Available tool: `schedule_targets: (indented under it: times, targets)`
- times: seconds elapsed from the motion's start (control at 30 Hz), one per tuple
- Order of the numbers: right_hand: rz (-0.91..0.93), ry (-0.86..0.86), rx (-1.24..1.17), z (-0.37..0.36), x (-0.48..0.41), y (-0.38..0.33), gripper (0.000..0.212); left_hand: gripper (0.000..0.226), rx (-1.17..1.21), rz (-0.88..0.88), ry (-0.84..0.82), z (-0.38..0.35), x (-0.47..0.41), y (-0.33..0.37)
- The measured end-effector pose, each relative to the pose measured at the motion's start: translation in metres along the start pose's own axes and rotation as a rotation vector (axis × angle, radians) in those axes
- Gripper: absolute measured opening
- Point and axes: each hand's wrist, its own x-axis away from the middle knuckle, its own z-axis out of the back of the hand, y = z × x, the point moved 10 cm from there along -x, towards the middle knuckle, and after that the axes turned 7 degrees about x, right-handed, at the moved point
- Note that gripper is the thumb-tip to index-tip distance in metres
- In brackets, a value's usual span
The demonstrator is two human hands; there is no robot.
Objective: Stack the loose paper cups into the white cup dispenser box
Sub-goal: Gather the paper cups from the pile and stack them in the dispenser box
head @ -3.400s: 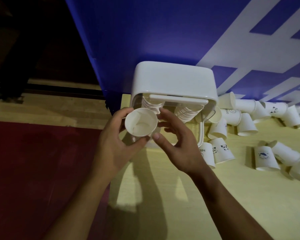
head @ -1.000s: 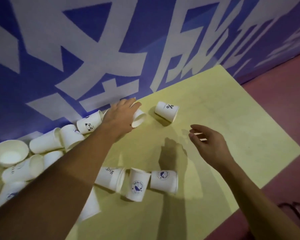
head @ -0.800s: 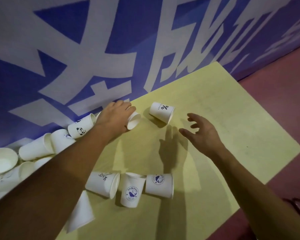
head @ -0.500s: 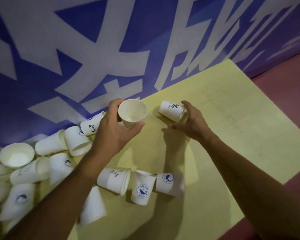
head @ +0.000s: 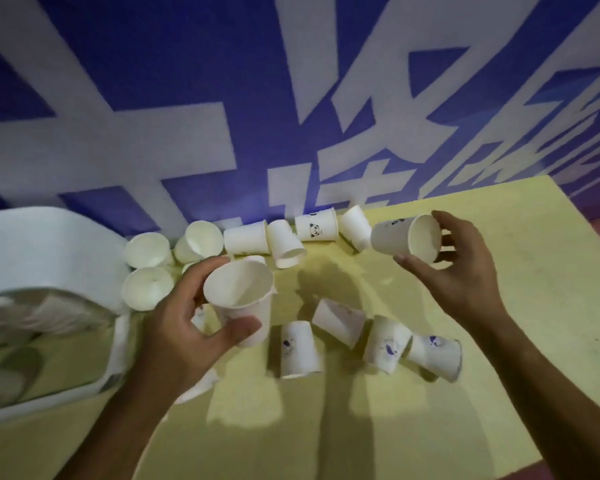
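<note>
Paper cups (head: 293,348) lie scattered over the yellow table (head: 499,341) beside the white dispenser box (head: 39,251) at far left, while the left hand (head: 184,327) pinches one upright cup (head: 241,303) and the right hand (head: 461,271) clasps a tilted cup (head: 404,239).

You see the white dispenser box (head: 42,251) at the table's left, stacked cups inside. One cup (head: 241,299) is held upright, mouth up; another (head: 407,239) held sideways. Loose cups (head: 300,348) lie tipped, scattered between.
</note>
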Motion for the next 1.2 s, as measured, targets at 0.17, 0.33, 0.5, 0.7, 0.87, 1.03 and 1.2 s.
schedule_targets:
  times: [0.17,0.33,0.5,0.7,0.87,1.03,1.2]
  targets:
    - [0.158,-0.094,-0.067,-0.047,0.080,-0.168,0.073,0.070,0.054,0.036,0.030,0.112,0.084,0.003]
    - [0.267,-0.175,-0.179,-0.112,0.160,-0.301,0.073,0.071,0.005,0.082,0.049,0.223,0.173,-0.014]
    - [0.348,-0.262,-0.238,-0.176,0.209,-0.382,0.070,0.069,-0.077,0.052,0.134,0.310,0.212,-0.029]
    - [0.384,-0.328,-0.359,-0.238,0.239,-0.443,0.065,0.068,-0.051,0.070,0.309,0.371,0.236,-0.055]
    - [0.479,-0.358,-0.288,-0.290,0.252,-0.483,0.067,0.065,-0.048,0.079,0.396,0.392,0.255,-0.067]
    - [0.506,-0.344,-0.190,-0.327,0.258,-0.490,0.072,0.070,-0.048,0.123,0.442,0.412,0.269,-0.083]
    - [0.475,-0.407,-0.131,-0.354,0.259,-0.484,0.072,0.069,-0.013,0.117,0.460,0.418,0.269,-0.083]
